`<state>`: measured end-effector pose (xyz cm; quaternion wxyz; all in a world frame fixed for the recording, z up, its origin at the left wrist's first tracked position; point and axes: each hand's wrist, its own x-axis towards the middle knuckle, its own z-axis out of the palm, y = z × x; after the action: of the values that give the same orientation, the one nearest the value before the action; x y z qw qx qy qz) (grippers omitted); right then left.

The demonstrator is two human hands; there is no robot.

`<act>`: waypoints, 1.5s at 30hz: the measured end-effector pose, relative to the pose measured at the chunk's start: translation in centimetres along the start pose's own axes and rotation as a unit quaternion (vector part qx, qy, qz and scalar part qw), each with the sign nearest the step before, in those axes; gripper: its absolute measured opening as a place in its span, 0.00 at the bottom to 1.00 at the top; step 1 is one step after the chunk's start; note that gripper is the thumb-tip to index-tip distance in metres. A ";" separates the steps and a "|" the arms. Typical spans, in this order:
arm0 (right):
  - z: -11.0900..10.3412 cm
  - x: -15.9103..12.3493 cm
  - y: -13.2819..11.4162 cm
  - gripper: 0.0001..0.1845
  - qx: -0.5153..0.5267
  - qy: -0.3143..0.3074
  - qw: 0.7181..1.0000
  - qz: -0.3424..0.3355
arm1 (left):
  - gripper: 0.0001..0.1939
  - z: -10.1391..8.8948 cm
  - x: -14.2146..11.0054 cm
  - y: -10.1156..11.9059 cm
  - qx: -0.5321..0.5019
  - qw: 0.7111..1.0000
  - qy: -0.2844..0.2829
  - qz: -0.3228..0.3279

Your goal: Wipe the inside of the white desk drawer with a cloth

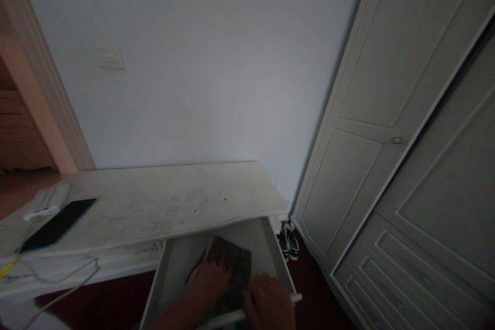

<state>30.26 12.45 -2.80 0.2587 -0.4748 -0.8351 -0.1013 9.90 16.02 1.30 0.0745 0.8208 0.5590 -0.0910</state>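
An open white drawer (pixel 275 253) sits under a pale desk top (pixel 154 201). Inside it lies a dark brown folded cloth (pixel 235 263). My left hand (pixel 211 278) rests flat on the cloth with its fingers spread. My right hand (pixel 270 301) is at the drawer's front right edge, fingers curled down over the cloth's near side. The light is dim, so the exact grip is hard to read.
A black phone (pixel 58 224) and a white charger with cables (pixel 42 211) lie on the desk's left end. A white wardrobe (pixel 406 165) stands at the right, with dark shoes (pixel 288 242) on the floor beside it. A doorway (pixel 23 113) opens at the left.
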 end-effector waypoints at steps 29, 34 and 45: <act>-3.0 1.4 -1.0 0.06 0.019 -0.076 0.997 0.016 | 0.35 -1.3 4.0 -1.0 -0.077 0.992 0.086 0.050; -3.4 1.4 -1.0 0.07 0.024 -0.076 0.996 0.025 | 0.33 -0.4 2.1 -1.9 -0.088 0.987 0.042 0.127; -3.8 1.6 -1.1 0.11 0.015 -0.083 0.996 0.025 | 0.28 -5.6 -4.5 -3.1 -0.054 0.998 0.037 0.010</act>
<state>29.91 11.46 1.29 0.1982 -0.4988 -0.8427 -0.0428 5.82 14.35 7.75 0.0991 0.8239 0.5572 -0.0289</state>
